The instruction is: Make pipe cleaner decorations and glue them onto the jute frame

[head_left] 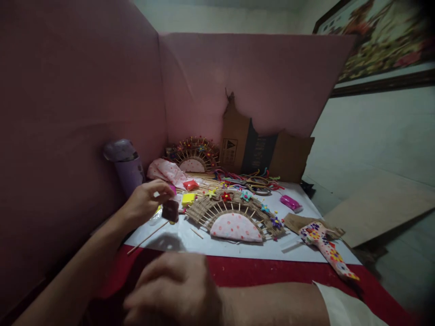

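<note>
My left hand [147, 203] is raised over the left side of the white sheet, its thumb and fingers closed in a pinch. Hanging from the fingertips is a small dark brown packet [170, 211], apparently in clear wrapping. Low in the foreground is my right hand [176, 287], smeared by motion with its fingers curled; what they hold, if anything, is hidden. Beyond it lies a half-round fan [236, 226] of sticks and woven twine, with a pink spotted centre and colourful flowers along its arc. A yellow packet [188, 199] and a red packet [190, 184] lie near my left hand.
A purple bottle [127, 167] stands at the left. Behind are a second fan [193, 156], scissors [256, 185] and torn cardboard [238, 140] against a pink partition. A magenta packet [291, 203] and floral cloth [328, 246] lie right; a loose stick [147, 237] lies left.
</note>
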Available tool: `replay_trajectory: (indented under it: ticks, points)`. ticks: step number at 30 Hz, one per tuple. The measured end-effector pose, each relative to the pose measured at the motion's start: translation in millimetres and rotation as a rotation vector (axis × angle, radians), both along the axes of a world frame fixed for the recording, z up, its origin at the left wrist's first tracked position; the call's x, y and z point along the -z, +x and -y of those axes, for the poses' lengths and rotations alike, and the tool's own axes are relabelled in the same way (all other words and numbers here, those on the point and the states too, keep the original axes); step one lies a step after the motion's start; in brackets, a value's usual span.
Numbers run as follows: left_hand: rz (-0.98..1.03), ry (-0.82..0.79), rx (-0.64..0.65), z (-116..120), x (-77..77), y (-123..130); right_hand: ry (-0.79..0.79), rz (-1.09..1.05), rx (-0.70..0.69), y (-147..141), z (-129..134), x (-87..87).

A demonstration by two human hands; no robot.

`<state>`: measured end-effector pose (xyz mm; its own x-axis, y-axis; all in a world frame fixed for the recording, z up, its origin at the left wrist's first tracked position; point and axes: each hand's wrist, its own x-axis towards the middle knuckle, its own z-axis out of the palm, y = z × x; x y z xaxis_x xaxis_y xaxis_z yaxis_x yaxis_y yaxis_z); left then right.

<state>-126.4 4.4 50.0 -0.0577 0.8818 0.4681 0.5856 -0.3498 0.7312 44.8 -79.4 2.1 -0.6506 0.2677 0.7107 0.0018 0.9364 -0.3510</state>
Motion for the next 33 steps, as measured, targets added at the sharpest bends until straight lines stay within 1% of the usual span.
replay_trajectory:
  ticks: [1,2,3,4,6,7,9,10,12,14,16,19,21,24,28,33]
  points:
    - [-0.036,-0.02,0.097,2.0,-0.3,6.8,-0.01,-0.115,0.092,4.9,-6.2,-14.7]
    - [-0.067,-0.032,0.157,3.2,-0.7,13.8,0.001,-0.201,0.202,9.5,-14.6,-27.4]
    - [-0.093,-0.058,0.223,3.5,-1.2,20.6,0.007,-0.248,0.315,13.6,-25.0,-37.1]
    - [-0.092,-0.061,0.252,2.8,-1.5,27.0,-0.009,-0.254,0.422,17.4,-36.6,-43.3]
    - [-0.05,-0.062,0.305,-1.1,-1.1,37.9,-0.074,-0.26,0.635,24.3,-60.5,-45.5]
    - [-0.018,-0.065,0.335,-4.2,-0.3,42.4,-0.108,-0.243,0.702,27.7,-70.9,-42.3]
    - [0.017,-0.071,0.388,-11.2,2.7,49.6,-0.18,-0.197,0.744,34.7,-85.7,-31.2]
    - [0.015,-0.067,0.404,-14.4,4.7,52.4,-0.227,-0.19,0.738,38.1,-89.9,-24.6]
    - [-0.009,-0.049,0.413,-18.7,9.7,56.5,-0.405,-0.212,0.664,44.3,-93.1,-12.0]
    - [-0.018,-0.03,0.41,-19.2,15.9,59.0,-0.641,-0.263,0.528,49.2,-92.6,-1.8]
    - [-0.014,-0.02,0.408,-16.0,22.8,59.8,-0.823,-0.292,0.386,52.8,-91.4,5.5]
    - [-0.029,-0.011,0.394,-7.8,32.0,59.6,-0.968,-0.272,0.271,55.5,-89.4,11.9]
    - [-0.04,-0.006,0.396,-2.4,35.4,59.6,-1.042,-0.249,0.234,55.9,-87.3,13.6]
    - [-0.04,-0.01,0.444,3.4,35.6,60.7,-1.122,-0.217,0.158,55.4,-83.4,14.3]
    - [-0.002,-0.035,0.495,7.2,32.6,63.1,-1.164,-0.225,0.02,54.8,-80.3,15.9]
    - [-0.012,0.003,0.502,9.7,31.7,63.5,-1.174,-0.233,-0.001,53.9,-78.0,18.7]
